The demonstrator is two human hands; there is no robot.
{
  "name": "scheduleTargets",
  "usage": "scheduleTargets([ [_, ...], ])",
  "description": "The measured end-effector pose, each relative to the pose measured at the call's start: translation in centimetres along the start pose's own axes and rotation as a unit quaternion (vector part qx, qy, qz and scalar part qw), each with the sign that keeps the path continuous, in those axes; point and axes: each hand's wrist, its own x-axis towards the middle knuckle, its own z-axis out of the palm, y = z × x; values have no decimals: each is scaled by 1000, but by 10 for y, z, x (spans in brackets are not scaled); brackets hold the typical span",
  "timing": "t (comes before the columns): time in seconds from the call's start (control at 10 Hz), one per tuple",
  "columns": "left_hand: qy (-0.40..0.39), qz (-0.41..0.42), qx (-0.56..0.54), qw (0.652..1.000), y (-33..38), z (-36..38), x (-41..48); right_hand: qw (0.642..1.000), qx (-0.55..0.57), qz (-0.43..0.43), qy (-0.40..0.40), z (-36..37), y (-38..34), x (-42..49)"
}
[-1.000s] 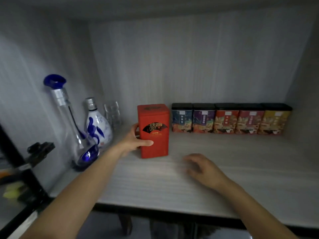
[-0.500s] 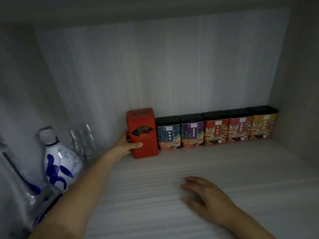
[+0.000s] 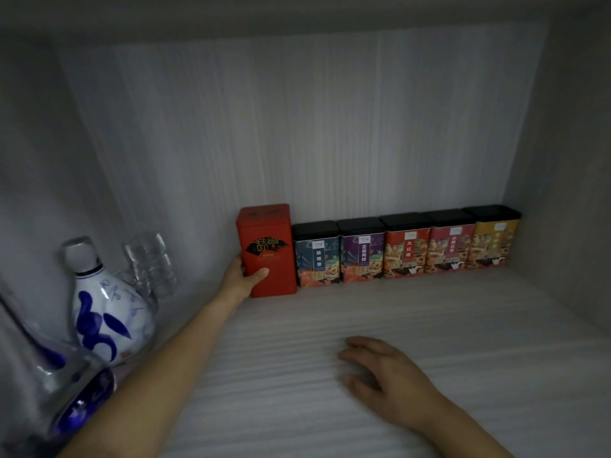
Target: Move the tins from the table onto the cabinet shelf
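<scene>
Since before, one red tin (image 3: 267, 251) was pushed against five small tins (image 3: 406, 246) on the shelf (image 3: 463, 325). Left hand (image 3: 239, 280) fingers are clamped on it; right hand (image 3: 386, 375) fingers are spread flat.

Home storage cabinet, pale wood-grain laminate shelf (image 3: 429, 325) and walls, row of five colourful black-lidded tea tins (image 3: 406, 246) along the back — left of it, blue-and-white porcelain liquor bottle (image 3: 109, 312), stacked clear glasses (image 3: 148, 262)
</scene>
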Motion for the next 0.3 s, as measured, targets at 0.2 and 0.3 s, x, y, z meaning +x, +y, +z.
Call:
scheduleTargets([
  [0.2, 59, -65, 39, 995, 6, 24, -21, 1000, 3, 14, 3, 1, 0, 0],
  [0.3, 91, -105, 26, 990, 11, 35, -57, 1000, -8, 14, 11, -2, -3, -3],
])
